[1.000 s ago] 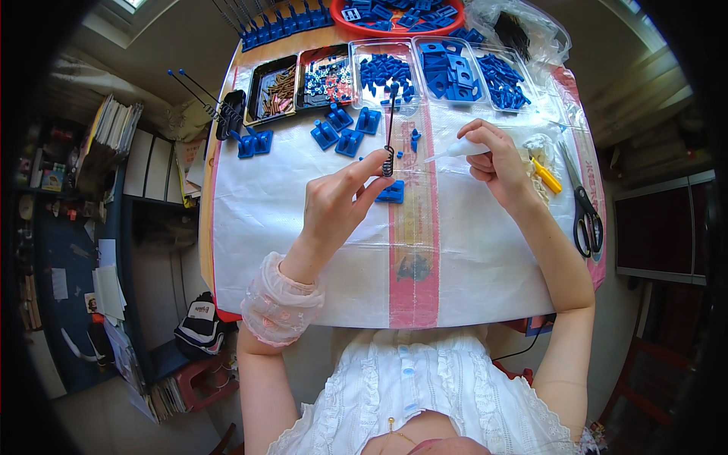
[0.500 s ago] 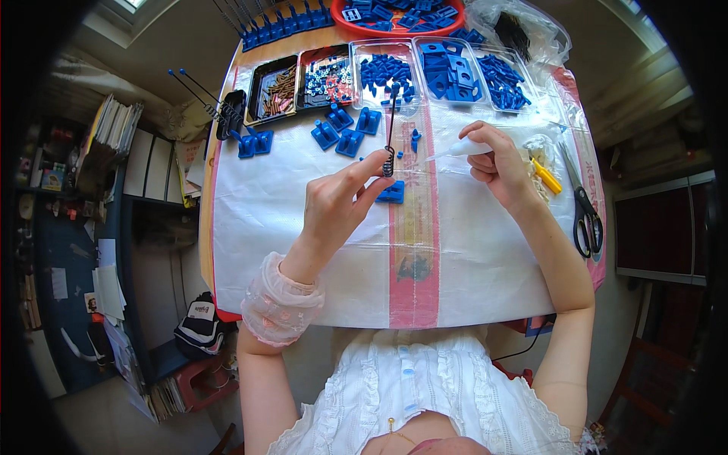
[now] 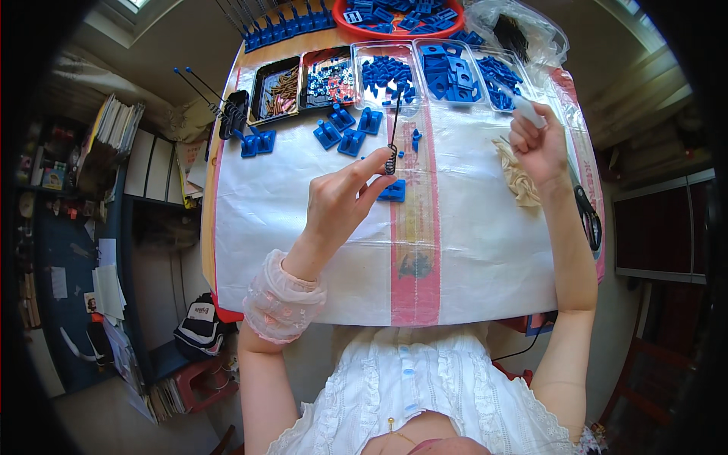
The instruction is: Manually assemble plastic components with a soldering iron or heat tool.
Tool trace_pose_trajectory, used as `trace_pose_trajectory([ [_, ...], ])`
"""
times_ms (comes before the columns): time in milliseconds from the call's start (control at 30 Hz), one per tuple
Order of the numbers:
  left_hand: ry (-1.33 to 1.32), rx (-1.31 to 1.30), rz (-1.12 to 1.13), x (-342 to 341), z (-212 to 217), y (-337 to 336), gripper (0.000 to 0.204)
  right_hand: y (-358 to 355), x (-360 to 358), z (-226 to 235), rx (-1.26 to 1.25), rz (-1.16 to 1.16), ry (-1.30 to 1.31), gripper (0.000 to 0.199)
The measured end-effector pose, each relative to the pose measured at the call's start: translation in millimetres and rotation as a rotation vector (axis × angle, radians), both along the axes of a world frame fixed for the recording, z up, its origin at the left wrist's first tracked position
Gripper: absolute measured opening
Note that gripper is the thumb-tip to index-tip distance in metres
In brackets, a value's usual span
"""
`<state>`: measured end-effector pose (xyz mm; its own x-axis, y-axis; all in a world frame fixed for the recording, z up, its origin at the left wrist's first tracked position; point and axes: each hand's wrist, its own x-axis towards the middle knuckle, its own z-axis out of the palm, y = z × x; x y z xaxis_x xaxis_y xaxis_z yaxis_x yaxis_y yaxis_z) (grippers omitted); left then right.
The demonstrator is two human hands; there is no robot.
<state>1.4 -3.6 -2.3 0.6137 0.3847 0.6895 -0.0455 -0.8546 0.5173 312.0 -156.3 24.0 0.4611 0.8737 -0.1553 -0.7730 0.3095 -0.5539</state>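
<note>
The left hand (image 3: 337,193) pinches a thin, blue-tipped black metal rod with a coiled lower end (image 3: 391,158) between thumb and forefinger, pointing toward twelve o'clock. A flat blue plastic base (image 3: 393,192) shows at its six o'clock. Toward three o'clock over the white-covered table (image 3: 349,284), the right hand's (image 3: 541,148) fingers clamp a small white plastic bottle (image 3: 529,113).

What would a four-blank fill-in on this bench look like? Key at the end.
1. Thumb and finger of the left hand pinch a black coil spring, whose thin rod ends in a ____ tip.
2. The right hand holds a ____ nozzle bottle.
3. The slim brown pieces lie in a ____ tray.
4. The scissors lie toward the person's ____ edge of the tabletop sheet.

Missing words: blue; white; black; right.
</note>
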Motion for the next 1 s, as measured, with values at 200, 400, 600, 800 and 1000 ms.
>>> trace_pose_trajectory([
  [200, 0.005, 0.041, -0.009, 0.0, 0.5, 0.6, 0.056, -16.0, 25.1, 19.2, 0.252, -0.085, -0.068, 0.019],
  [400, 0.0, 0.05, -0.023, 0.3, -1.0, 1.0, 0.061, -30.9, 11.6, 23.7, 0.269, -0.084, -0.248, 0.035],
  [600, 0.006, 0.044, -0.02, 0.1, -1.9, 0.9, 0.061, -25.8, -3.6, 6.8, 0.232, -0.102, -0.228, 0.044],
  [800, 0.016, 0.043, -0.011, -1.7, -0.4, 0.4, 0.059, -16.8, -17.0, 0.5, -0.004, -0.075, -0.515, 0.045],
  [1000, 0.016, 0.007, -0.001, -0.9, 3.5, -2.2, 0.054, -9.9, -40.0, 3.6, -0.215, -0.021, -0.686, 0.033],
])
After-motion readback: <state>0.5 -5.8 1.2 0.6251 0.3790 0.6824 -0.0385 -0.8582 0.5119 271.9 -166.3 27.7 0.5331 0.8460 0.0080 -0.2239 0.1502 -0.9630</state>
